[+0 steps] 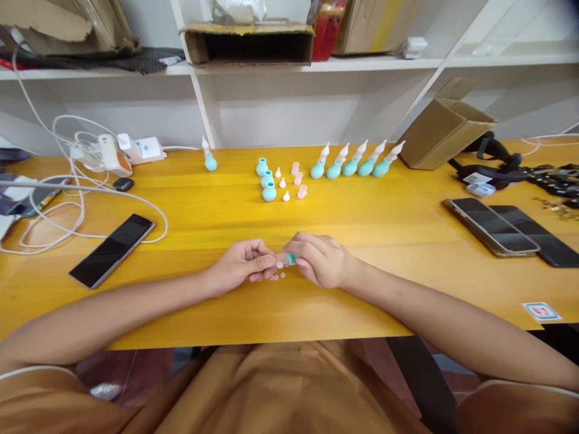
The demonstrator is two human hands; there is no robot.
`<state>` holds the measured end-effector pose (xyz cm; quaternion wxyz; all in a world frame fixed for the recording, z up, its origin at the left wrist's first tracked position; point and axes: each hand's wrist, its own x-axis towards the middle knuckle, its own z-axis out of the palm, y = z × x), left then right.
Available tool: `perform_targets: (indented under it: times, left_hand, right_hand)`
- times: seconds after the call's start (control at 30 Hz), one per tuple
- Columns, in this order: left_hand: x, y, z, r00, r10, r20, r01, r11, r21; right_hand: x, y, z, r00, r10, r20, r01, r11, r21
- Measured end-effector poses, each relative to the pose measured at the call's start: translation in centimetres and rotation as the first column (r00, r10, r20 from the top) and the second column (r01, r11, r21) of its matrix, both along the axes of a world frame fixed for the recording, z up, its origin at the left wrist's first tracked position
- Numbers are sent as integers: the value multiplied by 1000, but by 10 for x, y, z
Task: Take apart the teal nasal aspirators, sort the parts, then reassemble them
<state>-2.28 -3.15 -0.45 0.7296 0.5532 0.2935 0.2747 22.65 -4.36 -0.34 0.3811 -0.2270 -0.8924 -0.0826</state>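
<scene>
Yellow worktop (226, 205) fills most of the view, w/ a white shelf (362, 63) above it carrying an open cardboard box (248, 43). A tilted cardboard box (446, 125) sits at the back right, near two dark phones (511, 232) lying side by side; another phone (112, 249) lies at left, beside white cables (67, 199) and chargers (136, 149). Along the back edge stands a row of five teal bulbs w/ pale tips (355, 161), a single one (209, 155) apart to the left, and between them three bare teal bulbs (266, 181) next to small white tips (281, 183) and pink caps (298, 179). Front centre, both hands meet just above the worktop — left hand (242, 266) w/ fingers pinched together on a small clear piece (279, 260), right hand (319, 259) w/ fingers clamped on a small teal part (292, 258), the two pieces touching. Tiny clear discs (277, 276) lie on the wood just under the fingers.
</scene>
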Motion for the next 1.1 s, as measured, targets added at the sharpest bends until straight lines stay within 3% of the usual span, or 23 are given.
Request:
perform_targets:
  times: [0.23, 0.43, 0.63, 0.73, 0.8, 0.9, 1.0, 1.1]
  left_hand:
    - [2, -2, 7, 997, -54, 55, 65, 975, -215]
    - [3, -3, 10, 994, -55, 96, 81, 956, -283]
    - [3, -2, 11, 990, -62, 123, 101, 934, -342]
    - [4, -3, 9, 992, -20, 123, 58, 945, -320]
    - [5, -2, 6, 991, 53, 120, -20, 964, -264]
    - [7, 1, 2, 983, 138, 120, -118, 979, -164]
    - [7, 3, -1, 984, 122, 129, -110, 990, -92]
    - [6, 2, -1, 992, 30, 122, -28, 999, -19]
  right_hand:
    - [1, 2, 0, 999, 41, 14, -42, 994, 97]
    - [0, 3, 2, 999, 33, 40, -40, 983, 181]
    - [2, 6, -6, 999, 41, 35, -46, 987, 153]
    - [1, 4, -8, 999, 31, 11, -32, 998, 55]
    - [1, 3, -5, 999, -12, -51, 6, 994, -112]
    - [2, 3, 3, 991, -53, -126, 7, 939, -343]
    - [4, 3, 8, 984, -67, -165, -12, 899, -439]
    - [5, 3, 8, 966, -148, -214, 22, 866, -500]
